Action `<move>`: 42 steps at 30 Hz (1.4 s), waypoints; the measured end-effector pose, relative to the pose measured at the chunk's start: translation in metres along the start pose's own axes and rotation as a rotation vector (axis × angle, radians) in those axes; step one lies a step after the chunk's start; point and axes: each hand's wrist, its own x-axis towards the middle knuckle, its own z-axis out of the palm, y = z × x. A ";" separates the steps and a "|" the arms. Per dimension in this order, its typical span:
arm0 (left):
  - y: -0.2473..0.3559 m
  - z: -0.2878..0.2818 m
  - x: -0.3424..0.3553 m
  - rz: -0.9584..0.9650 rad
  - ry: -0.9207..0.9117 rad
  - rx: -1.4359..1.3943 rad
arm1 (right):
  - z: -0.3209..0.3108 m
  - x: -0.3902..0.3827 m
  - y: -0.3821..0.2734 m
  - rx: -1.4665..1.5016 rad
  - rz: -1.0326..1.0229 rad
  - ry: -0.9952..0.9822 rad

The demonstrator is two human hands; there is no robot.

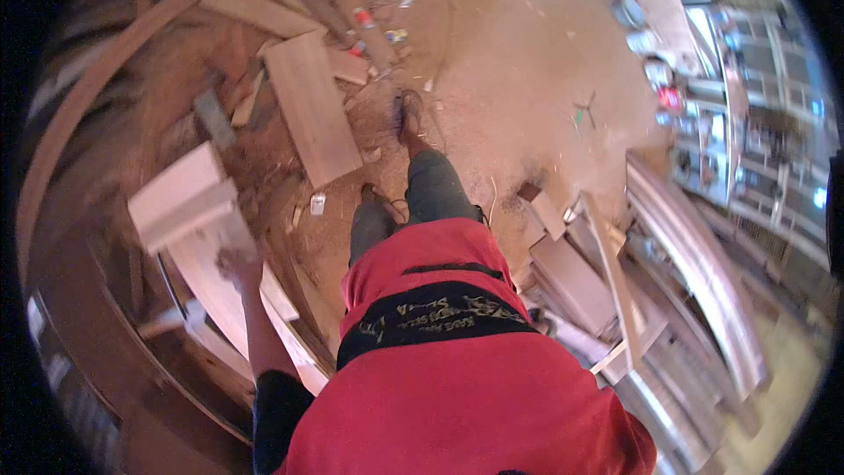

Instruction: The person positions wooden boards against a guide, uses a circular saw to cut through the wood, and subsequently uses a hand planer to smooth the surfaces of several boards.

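Pale wooden boards (207, 277) lie stacked at left; the left hand (239, 266) is at them, its grip too blurred to tell. The right hand is out of view. A bump could send the top piece (176, 183), seemingly loose, sliding.

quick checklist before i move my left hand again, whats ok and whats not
1. Left hand at the pale boards: ok, it is over them.
2. Firm grip on the boards: cannot tell, the fingers are blurred.
3. Right hand placed safely: cannot tell, it is out of view.
4. Front foot off the wide board: ok, a gap shows between them.
5. Floor free of scraps: not ok, a white scrap and other bits lie near the feet.
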 end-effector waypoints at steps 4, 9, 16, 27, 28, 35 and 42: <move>-0.006 -0.010 0.036 0.034 -0.170 0.077 | 0.008 0.027 -0.106 0.000 -0.165 0.027; 0.080 -0.054 0.055 -0.093 -0.379 0.286 | 0.002 0.092 -0.313 0.012 -0.368 -0.105; 0.087 -0.049 0.072 -0.192 -0.526 0.506 | 0.084 0.215 -0.630 -0.148 -0.827 -0.157; 0.083 -0.066 0.055 -0.196 -0.449 0.261 | 0.271 0.307 -1.054 -0.583 -1.383 0.027; 0.087 -0.072 0.054 -0.210 -0.467 0.268 | 0.282 0.304 -1.073 -0.639 -1.374 0.028; 0.098 -0.078 0.056 -0.246 -0.547 0.357 | 0.371 0.277 -1.115 -0.910 -1.363 0.100; 0.047 -0.059 0.036 -0.480 -0.471 0.262 | 0.478 0.287 -1.069 -0.744 -1.668 0.612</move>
